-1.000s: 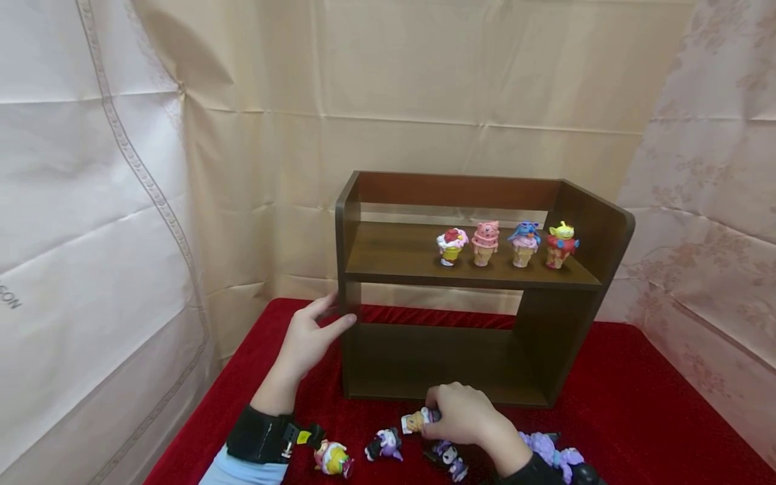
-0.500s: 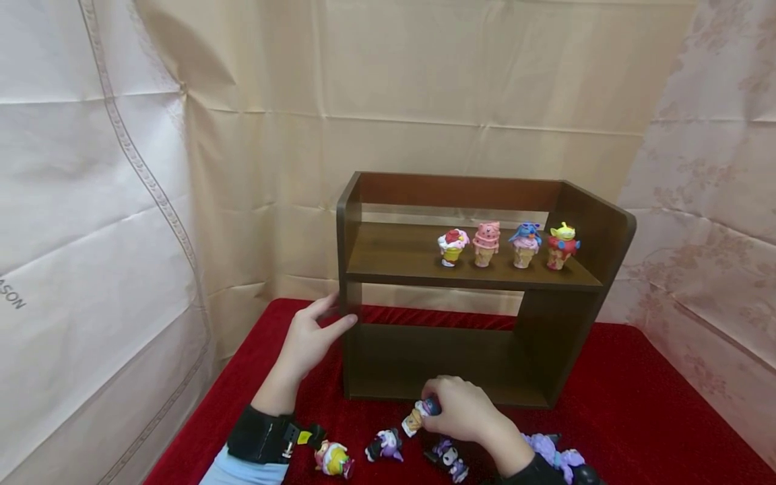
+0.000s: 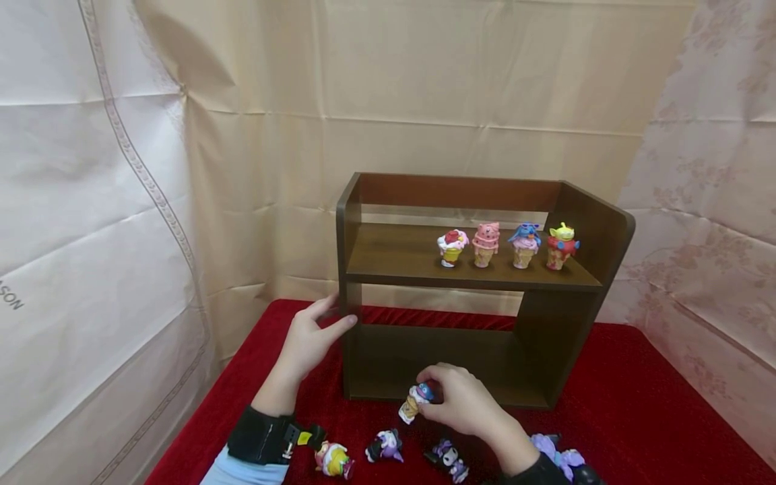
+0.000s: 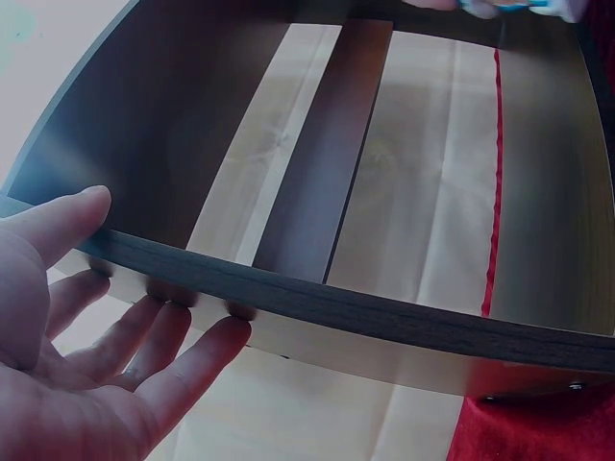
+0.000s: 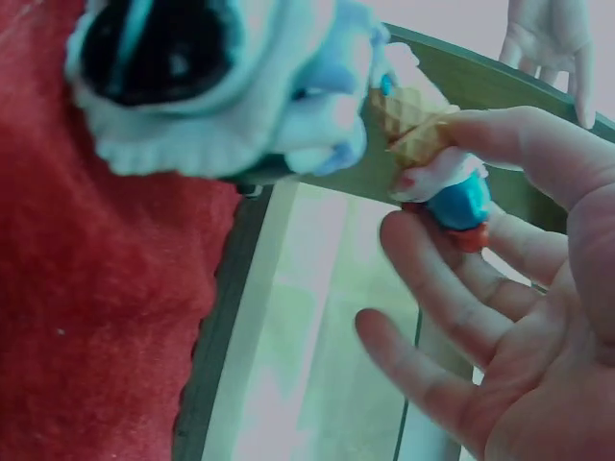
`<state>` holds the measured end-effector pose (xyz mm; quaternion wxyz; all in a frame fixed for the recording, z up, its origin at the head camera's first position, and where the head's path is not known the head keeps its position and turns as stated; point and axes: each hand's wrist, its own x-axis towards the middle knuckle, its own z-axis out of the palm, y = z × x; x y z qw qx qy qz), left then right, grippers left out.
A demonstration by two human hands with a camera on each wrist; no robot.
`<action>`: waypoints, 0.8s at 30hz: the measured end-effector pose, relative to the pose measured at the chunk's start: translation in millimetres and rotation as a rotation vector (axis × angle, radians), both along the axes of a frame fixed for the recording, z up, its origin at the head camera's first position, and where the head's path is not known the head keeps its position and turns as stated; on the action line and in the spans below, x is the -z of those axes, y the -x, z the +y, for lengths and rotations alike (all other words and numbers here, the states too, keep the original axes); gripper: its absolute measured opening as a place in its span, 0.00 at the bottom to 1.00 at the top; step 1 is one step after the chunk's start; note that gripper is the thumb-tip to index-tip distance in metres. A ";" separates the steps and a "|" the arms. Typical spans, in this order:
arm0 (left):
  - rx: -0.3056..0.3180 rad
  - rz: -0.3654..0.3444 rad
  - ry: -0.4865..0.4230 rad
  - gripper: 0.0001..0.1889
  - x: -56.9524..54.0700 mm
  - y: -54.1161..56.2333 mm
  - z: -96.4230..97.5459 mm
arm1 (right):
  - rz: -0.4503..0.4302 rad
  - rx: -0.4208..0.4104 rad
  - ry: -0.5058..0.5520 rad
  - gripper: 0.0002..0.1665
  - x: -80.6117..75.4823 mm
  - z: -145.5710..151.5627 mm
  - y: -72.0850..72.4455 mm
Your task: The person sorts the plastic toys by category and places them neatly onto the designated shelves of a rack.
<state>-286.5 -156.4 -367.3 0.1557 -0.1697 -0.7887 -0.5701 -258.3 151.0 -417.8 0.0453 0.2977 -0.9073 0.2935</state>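
Note:
My right hand (image 3: 463,397) pinches a small ice-cream-cone figurine (image 3: 413,404) with a blue head, in front of the lower shelf. In the right wrist view its waffle cone (image 5: 419,125) lies between thumb and fingertips, the blue and red end downward. My left hand (image 3: 308,340) grips the left side panel (image 4: 288,293) of the dark brown shelf unit (image 3: 473,279), thumb on the inner side and fingers against the outer face. Two purple-and-black figurines (image 3: 384,445) (image 3: 450,458) and a yellow one (image 3: 333,459) lie on the red cloth (image 3: 630,397) close to the front.
On the upper shelf stand several cone figurines: a white-topped one (image 3: 452,247), a pink one (image 3: 486,244), a blue one (image 3: 524,244) and a red-and-yellow one (image 3: 562,246). A purple figure (image 3: 564,459) sits by the right wrist. Beige curtains (image 3: 424,87) hang behind.
My right hand has raised the cone figurine off the cloth and tilted it more upright, moving slightly up toward the shelf unit. The left hand stays at the side panel.

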 end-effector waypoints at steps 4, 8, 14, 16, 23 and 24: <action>0.004 0.002 0.000 0.32 0.8 0.8 0.0 | 0.035 -0.004 0.079 0.18 -3.9 -0.2 -2.2; 0.000 0.000 -0.002 0.32 0.1 -0.4 0.0 | 0.057 -0.001 0.155 0.19 -7.4 0.3 -4.1; 0.000 0.001 0.004 0.32 0.0 -1.0 0.0 | 0.137 -0.021 0.265 0.20 -11.2 1.8 -5.0; 0.002 0.001 0.006 0.32 0.0 -1.2 0.0 | 0.170 -0.033 0.301 0.21 -12.2 2.0 -4.9; 0.003 0.003 0.007 0.32 -1.7 -2.5 0.3 | 0.219 -0.071 0.425 0.23 -16.3 3.1 -5.4; 0.002 0.002 0.006 0.31 -1.8 -2.7 0.3 | 0.215 -0.076 0.440 0.23 -16.9 3.4 -5.6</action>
